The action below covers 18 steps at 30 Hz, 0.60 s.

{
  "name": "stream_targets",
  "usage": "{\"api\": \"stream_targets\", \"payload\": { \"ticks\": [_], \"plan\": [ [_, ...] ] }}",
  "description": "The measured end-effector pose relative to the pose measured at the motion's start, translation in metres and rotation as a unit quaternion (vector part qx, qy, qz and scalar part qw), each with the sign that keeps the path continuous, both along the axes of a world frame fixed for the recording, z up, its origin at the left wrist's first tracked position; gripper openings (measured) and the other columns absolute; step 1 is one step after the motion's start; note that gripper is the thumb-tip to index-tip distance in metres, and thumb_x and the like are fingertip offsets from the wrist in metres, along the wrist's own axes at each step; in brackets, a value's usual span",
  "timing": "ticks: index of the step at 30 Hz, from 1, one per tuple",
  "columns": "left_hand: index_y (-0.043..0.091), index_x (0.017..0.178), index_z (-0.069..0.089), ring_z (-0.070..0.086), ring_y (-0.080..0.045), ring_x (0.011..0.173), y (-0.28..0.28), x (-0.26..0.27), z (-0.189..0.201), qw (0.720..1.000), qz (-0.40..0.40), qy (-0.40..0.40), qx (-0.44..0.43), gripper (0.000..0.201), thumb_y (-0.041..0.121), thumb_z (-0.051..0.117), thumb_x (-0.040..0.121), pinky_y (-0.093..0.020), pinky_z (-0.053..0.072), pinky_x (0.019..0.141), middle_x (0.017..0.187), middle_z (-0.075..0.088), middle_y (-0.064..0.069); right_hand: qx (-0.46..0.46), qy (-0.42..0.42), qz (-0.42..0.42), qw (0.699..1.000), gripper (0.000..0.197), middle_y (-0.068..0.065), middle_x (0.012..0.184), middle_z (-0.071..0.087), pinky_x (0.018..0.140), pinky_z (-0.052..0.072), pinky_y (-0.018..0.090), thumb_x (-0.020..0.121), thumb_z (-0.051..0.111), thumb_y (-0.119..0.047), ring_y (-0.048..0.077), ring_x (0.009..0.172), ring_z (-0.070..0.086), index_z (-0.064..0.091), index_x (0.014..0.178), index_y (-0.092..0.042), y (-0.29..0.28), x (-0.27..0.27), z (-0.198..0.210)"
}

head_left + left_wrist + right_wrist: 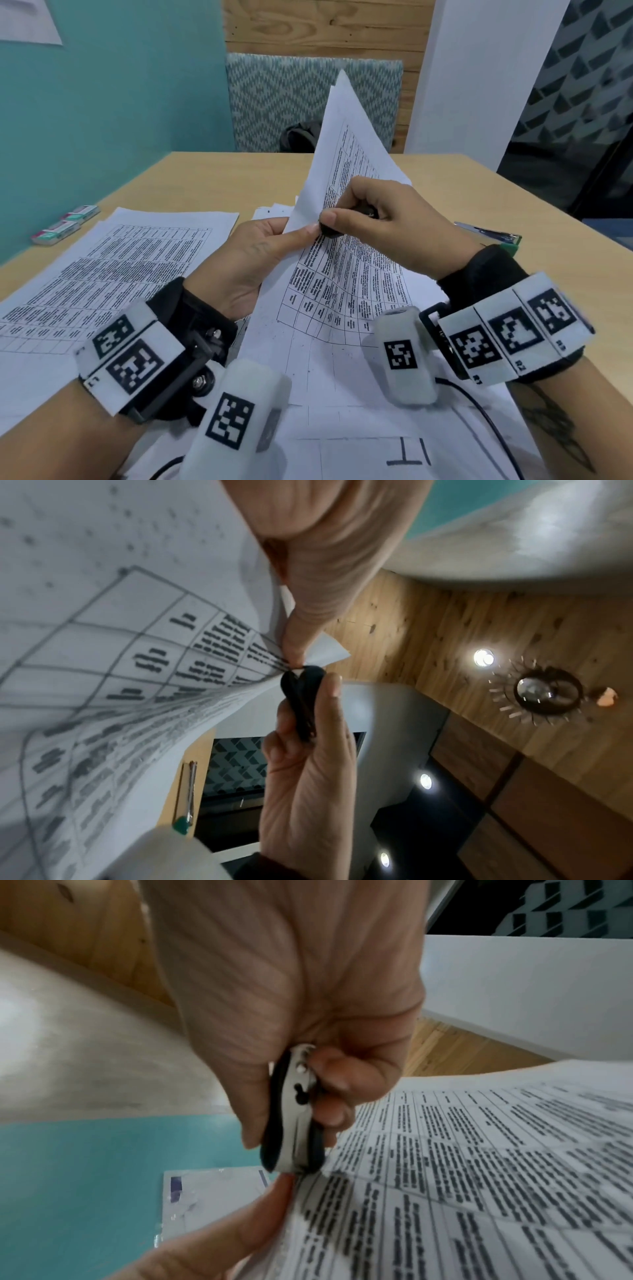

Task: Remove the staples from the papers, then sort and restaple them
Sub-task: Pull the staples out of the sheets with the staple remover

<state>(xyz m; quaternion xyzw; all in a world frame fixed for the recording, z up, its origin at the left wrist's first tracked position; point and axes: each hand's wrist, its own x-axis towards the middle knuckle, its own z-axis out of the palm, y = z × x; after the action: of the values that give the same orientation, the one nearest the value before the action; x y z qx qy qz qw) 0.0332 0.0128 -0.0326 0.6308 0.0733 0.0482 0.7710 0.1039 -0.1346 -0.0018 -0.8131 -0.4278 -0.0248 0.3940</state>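
Right hand (383, 219) squeezes my black-handled metal staple remover (294, 1123) onto the printed white paper bundle's (342, 274) corner, twelve o'clock above the worktop; left hand (253, 260) pinches it steady.

— What surrounds the desk?
— A teal wall (113, 102) on the left, wood panelling (325, 25) behind, a white pillar (479, 78) on the right.
— Any furniture?
— A light wooden table (212, 178) and a chair with a zigzag-patterned back (284, 99).
— And light?
— Round ceiling spotlights (483, 657).
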Motion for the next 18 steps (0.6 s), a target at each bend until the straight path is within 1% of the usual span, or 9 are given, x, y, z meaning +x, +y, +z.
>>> {"api": "stream_targets", "payload": {
  "ticks": [2,6,8,9,11,12,13,15,18],
  "plan": [
    [0.002,0.097,0.066,0.068,-0.026,0.07,-0.001,0.0,0.001,1.0,-0.001,0.0,-0.003,0.032,0.016,0.064,0.069,-0.041,0.057,0.069,0.09,0.069,-0.02,0.011,0.041,-0.011,0.999,0.037,0.017,0.079,0.064,0.057,0.034,0.024,0.087,0.061,-0.035,0.01,0.059,0.044,0.06,0.085,0.002,0.001,0.001,0.0],
    [0.001,0.103,0.066,0.066,-0.023,0.083,-0.009,0.001,-0.001,0.991,0.072,-0.051,0.099,0.022,0.013,0.061,0.085,-0.029,0.056,0.072,0.101,0.069,-0.021,0.019,0.119,-0.037,0.992,0.034,0.0,0.058,0.049,0.042,0.028,0.014,0.088,0.059,-0.037,0.004,0.045,0.036,0.059,0.076,-0.005,0.001,0.002,-0.001],
    [0.001,0.102,0.067,0.063,-0.022,0.085,-0.01,0.002,-0.003,0.982,0.09,-0.072,0.153,0.025,0.02,0.063,0.086,-0.035,0.053,0.08,0.104,0.067,-0.024,0.036,0.172,-0.037,0.984,0.032,-0.001,0.056,0.057,0.037,0.025,0.012,0.09,0.058,-0.034,0.005,0.043,0.035,0.063,0.075,-0.006,0.003,0.001,-0.002],
    [0.002,0.1,0.067,0.061,-0.023,0.086,-0.01,0.002,-0.003,0.978,0.091,-0.08,0.171,0.03,0.026,0.063,0.082,-0.041,0.051,0.085,0.105,0.066,-0.026,0.043,0.195,-0.037,0.979,0.033,0.004,0.06,0.062,0.035,0.023,0.013,0.091,0.057,-0.033,0.006,0.042,0.034,0.067,0.076,-0.005,0.004,0.001,-0.002],
    [0.008,0.097,0.069,0.062,-0.027,0.088,-0.011,0.003,-0.003,0.971,0.096,-0.093,0.196,0.035,0.034,0.059,0.075,-0.047,0.048,0.09,0.103,0.067,-0.022,0.049,0.217,-0.049,0.974,0.041,0.028,0.079,0.066,0.033,0.02,0.014,0.091,0.056,-0.032,0.01,0.044,0.032,0.068,0.087,0.007,0.006,0.002,-0.002],
    [0.012,0.095,0.069,0.063,-0.026,0.087,-0.012,0.003,-0.004,0.968,0.103,-0.099,0.206,0.033,0.035,0.058,0.074,-0.045,0.048,0.089,0.101,0.069,-0.019,0.049,0.217,-0.059,0.973,0.046,0.035,0.085,0.063,0.033,0.019,0.014,0.09,0.056,-0.033,0.013,0.046,0.031,0.066,0.093,0.012,0.007,0.003,-0.003],
    [0.014,0.092,0.069,0.063,-0.024,0.086,-0.013,0.004,-0.005,0.965,0.109,-0.1,0.216,0.032,0.036,0.058,0.073,-0.043,0.049,0.086,0.099,0.069,-0.018,0.046,0.216,-0.067,0.973,0.049,0.037,0.083,0.06,0.033,0.019,0.014,0.09,0.057,-0.034,0.015,0.048,0.03,0.064,0.096,0.014,0.008,0.004,-0.004],
    [0.013,0.09,0.069,0.061,-0.023,0.083,-0.014,0.004,-0.007,0.959,0.116,-0.103,0.237,0.032,0.038,0.057,0.073,-0.047,0.049,0.086,0.099,0.068,-0.021,0.041,0.218,-0.076,0.972,0.05,0.026,0.074,0.056,0.033,0.019,0.014,0.089,0.057,-0.034,0.015,0.048,0.029,0.063,0.097,0.016,0.008,0.004,-0.005],
    [0.009,0.093,0.066,0.064,-0.039,0.091,0.0,0.002,-0.007,0.948,0.161,-0.098,0.257,0.044,0.044,0.054,0.069,-0.058,0.049,0.083,0.099,0.068,-0.021,0.054,0.238,-0.078,0.967,0.046,0.026,0.078,0.06,0.032,0.018,0.013,0.09,0.057,-0.031,0.012,0.044,0.029,0.066,0.092,0.013,0.001,0.004,-0.003]
  ]
}}
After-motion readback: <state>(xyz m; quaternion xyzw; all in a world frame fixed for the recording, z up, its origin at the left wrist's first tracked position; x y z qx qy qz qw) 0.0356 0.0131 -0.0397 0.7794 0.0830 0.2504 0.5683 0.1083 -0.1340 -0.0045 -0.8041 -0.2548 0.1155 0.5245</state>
